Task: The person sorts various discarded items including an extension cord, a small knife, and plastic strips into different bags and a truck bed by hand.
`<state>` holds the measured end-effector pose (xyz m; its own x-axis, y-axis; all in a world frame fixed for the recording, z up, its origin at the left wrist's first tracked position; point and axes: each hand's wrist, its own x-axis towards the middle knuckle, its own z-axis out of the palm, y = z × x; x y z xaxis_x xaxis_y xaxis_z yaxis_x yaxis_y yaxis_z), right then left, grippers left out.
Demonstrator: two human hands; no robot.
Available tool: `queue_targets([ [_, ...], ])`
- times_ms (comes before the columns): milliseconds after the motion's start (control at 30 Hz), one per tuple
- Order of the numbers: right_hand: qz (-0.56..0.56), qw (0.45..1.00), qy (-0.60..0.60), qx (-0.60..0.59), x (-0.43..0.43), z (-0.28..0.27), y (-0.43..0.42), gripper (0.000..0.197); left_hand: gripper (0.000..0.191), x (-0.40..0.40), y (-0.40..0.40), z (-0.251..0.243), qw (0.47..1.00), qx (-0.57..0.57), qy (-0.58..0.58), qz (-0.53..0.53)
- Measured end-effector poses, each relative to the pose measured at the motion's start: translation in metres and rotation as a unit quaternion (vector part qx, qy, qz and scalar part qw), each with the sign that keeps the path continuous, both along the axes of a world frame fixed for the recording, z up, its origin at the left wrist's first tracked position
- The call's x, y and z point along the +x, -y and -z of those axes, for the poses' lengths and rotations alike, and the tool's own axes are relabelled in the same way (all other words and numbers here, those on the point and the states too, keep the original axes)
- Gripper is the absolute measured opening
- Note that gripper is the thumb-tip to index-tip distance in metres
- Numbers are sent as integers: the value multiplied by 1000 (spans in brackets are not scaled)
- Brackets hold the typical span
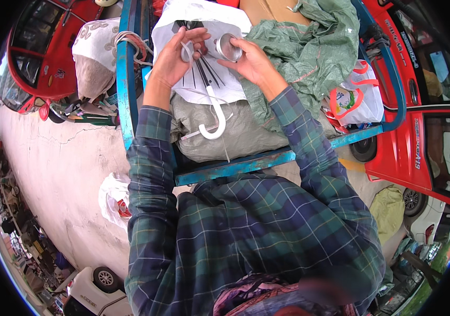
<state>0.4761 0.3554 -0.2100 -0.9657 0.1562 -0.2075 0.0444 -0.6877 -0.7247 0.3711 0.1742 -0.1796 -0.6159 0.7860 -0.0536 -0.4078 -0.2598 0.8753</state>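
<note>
My right hand grips a round, shallow metal tin by its rim, its open side facing up towards me. A thin, pale round piece sits in my left hand, between thumb and fingers; whether it is a lid or a loop of strap cannot be made out. Below both hands lies an umbrella with a white hooked handle and bare dark ribs. It rests across a white sack and a grey plastic sack. Something dark red shows behind the ribs, partly hidden by my fingers.
The load sits in a cart with a blue metal frame. Green woven sheeting, cardboard and a white bag with red handles lie there too. Red vehicles stand on both sides. A white plastic bag is on the ground.
</note>
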Motion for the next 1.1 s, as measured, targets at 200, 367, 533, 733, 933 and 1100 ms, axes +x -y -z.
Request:
queue_targets([
  [200,-82,957,-24,-276,42,12,34,25,50,70,2,-6,987,129,99,-12],
  [367,-100,868,-12,-487,86,24,47,34,49,114,-17,-2,977,149,73,-135],
  [533,-38,908,51,-414,106,70,51,34,46,134,-34,38,972,141,41,-181],
  [733,-46,990,102,-90,190,102,-38,27,33,171,36,37,934,-226,-204,-188],
  [933,-81,982,114,-126,242,110,-42,33,25,262,44,130,659,-554,-504,73],
  [1100,-204,974,82,53,265,71,-54,40,27,247,27,152,676,-587,-430,117],
])
